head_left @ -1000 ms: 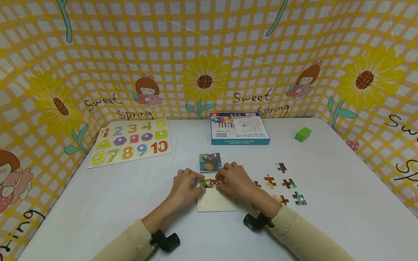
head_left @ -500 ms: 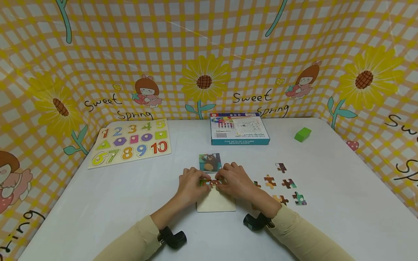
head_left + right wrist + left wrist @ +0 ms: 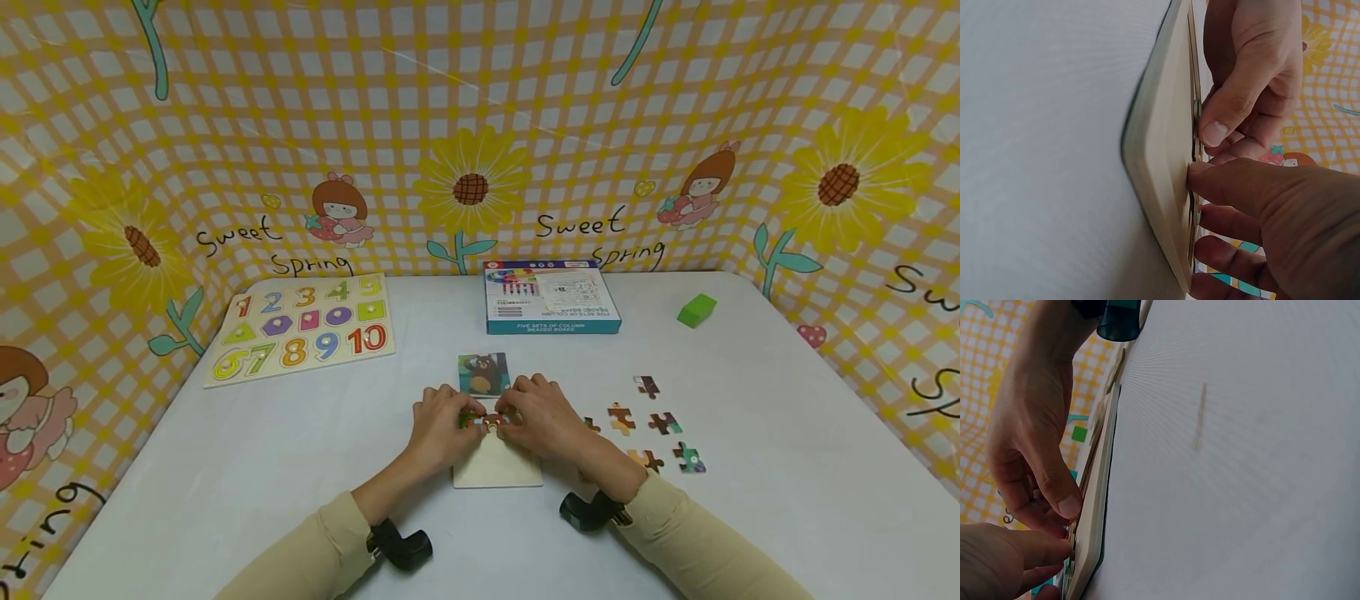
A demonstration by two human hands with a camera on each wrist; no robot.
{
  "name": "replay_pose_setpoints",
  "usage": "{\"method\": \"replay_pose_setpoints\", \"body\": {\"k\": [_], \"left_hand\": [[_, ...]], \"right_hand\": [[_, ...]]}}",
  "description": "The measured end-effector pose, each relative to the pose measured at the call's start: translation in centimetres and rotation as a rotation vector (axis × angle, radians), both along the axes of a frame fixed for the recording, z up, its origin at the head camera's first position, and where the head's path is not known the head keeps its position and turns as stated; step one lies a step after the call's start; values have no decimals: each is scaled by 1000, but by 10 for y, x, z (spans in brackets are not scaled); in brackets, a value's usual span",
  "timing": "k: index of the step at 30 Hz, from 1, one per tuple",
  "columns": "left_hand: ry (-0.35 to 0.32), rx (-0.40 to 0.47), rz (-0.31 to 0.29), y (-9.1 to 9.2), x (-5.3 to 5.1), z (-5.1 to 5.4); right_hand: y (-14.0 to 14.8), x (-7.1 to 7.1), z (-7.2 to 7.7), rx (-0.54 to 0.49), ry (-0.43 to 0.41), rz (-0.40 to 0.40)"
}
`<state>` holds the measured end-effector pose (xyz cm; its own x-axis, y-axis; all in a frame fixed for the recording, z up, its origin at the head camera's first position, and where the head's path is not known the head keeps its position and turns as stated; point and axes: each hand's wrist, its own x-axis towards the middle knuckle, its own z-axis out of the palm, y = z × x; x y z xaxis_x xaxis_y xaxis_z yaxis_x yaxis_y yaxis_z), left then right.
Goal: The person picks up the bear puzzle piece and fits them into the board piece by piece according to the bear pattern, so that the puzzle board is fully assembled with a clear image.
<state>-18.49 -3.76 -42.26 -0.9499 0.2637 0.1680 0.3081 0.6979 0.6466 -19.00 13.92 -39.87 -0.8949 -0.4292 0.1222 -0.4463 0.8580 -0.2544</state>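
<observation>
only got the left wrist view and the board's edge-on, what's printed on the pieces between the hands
Observer: In the head view, part of a bear's face shows on the puzzle pieces between the left hand and right hand, near the far end of the wooden board.
Operator: ok and what's lying just past that end
Observer: A small card with a bear picture.
Operator: anything way over on the person's left
Observer: A number board, with a row of coloured shapes between its two rows of numbers.
</observation>
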Motion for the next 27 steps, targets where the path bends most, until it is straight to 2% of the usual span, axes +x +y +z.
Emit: {"method": "replay_pose_setpoints", "body": {"k": [27], "left_hand": [[22,-23,16,2,2,0]], "right_hand": [[-1,0,0,-5,-15,-12]]}}
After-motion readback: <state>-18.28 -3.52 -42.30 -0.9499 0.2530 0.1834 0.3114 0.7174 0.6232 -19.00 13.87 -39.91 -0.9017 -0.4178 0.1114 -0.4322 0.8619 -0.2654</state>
